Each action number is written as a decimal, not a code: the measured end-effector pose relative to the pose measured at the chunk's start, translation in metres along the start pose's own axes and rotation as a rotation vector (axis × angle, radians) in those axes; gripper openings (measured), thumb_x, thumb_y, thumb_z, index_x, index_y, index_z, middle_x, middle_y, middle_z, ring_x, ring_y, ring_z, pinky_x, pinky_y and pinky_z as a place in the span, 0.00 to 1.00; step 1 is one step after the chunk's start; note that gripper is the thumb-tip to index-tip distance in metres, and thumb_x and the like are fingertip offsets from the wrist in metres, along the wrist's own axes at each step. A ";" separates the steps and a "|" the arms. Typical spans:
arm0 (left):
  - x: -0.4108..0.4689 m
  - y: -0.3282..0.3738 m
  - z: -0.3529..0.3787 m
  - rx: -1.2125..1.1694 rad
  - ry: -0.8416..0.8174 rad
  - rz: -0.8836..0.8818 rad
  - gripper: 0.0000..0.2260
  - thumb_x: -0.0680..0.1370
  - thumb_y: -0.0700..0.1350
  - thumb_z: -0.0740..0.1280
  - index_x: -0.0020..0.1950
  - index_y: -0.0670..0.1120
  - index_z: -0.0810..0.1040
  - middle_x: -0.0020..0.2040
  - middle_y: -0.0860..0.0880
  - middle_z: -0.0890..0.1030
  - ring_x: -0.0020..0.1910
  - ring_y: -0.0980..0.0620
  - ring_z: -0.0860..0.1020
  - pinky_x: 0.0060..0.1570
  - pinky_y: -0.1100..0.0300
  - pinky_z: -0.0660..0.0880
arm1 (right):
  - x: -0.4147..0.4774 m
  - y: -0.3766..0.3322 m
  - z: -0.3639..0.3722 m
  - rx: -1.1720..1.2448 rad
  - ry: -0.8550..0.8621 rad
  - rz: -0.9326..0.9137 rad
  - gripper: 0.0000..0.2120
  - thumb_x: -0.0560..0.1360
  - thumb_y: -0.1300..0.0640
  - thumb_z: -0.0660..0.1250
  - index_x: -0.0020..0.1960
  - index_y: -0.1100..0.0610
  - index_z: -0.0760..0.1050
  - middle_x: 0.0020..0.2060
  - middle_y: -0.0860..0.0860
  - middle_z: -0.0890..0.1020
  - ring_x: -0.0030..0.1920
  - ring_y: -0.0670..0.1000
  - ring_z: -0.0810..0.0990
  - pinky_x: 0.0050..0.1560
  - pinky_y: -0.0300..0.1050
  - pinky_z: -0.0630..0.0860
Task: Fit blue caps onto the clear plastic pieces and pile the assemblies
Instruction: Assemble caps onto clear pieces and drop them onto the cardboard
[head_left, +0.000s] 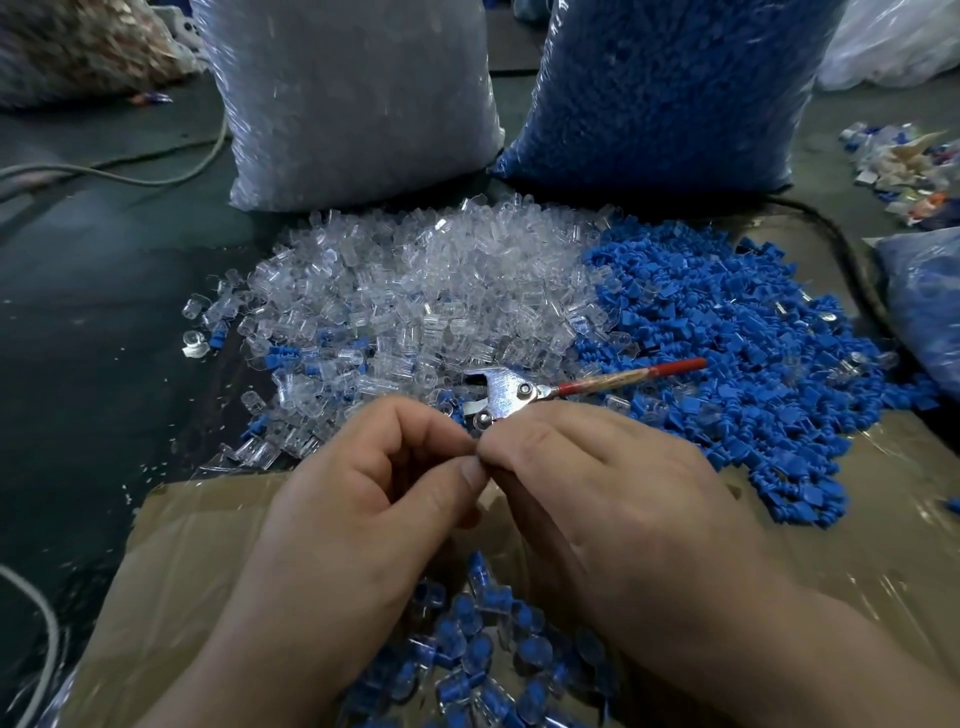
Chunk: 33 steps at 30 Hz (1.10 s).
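The left hand is curling its thumb and forefinger into a pinch, and the right hand is pinching against it tip to tip; what they are grasping is hidden, so I cannot tell if a clear piece and a cap are between them. If a cap is going in crooked, it is probably jamming or springing away into the clear pieces or the caps, not dropping on the assemblies under the wrists. The tool is lying just beyond the fingertips, so a quick reach is risking a knock on it.
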<state>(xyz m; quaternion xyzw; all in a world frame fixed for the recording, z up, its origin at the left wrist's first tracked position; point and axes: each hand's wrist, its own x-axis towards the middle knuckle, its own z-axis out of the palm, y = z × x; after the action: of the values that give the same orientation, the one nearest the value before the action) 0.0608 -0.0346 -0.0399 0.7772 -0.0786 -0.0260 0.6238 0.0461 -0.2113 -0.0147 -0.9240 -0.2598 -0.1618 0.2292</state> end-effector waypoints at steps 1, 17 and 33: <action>0.000 0.001 0.001 0.008 0.010 -0.010 0.11 0.64 0.57 0.74 0.44 0.56 0.82 0.36 0.49 0.85 0.34 0.50 0.82 0.36 0.49 0.80 | 0.000 0.000 0.000 0.000 -0.002 0.000 0.08 0.77 0.54 0.64 0.55 0.54 0.78 0.46 0.48 0.80 0.45 0.51 0.78 0.36 0.52 0.76; 0.001 0.002 0.000 -0.037 0.084 -0.050 0.13 0.63 0.58 0.76 0.44 0.57 0.82 0.35 0.48 0.84 0.32 0.48 0.83 0.33 0.56 0.80 | 0.005 0.017 -0.006 -0.267 -0.213 0.264 0.35 0.75 0.37 0.61 0.75 0.42 0.48 0.75 0.47 0.57 0.76 0.52 0.52 0.73 0.51 0.49; 0.007 0.002 -0.004 -0.311 0.031 -0.228 0.10 0.63 0.49 0.74 0.43 0.51 0.82 0.32 0.42 0.81 0.26 0.49 0.77 0.27 0.59 0.75 | 0.013 0.053 -0.020 -0.401 -0.468 0.325 0.34 0.69 0.28 0.49 0.72 0.40 0.54 0.63 0.43 0.69 0.61 0.50 0.66 0.63 0.50 0.65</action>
<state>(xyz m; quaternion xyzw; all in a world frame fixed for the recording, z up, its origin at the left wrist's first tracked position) 0.0676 -0.0325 -0.0368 0.6756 0.0246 -0.0964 0.7305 0.0827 -0.2566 -0.0102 -0.9920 -0.1180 0.0454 0.0003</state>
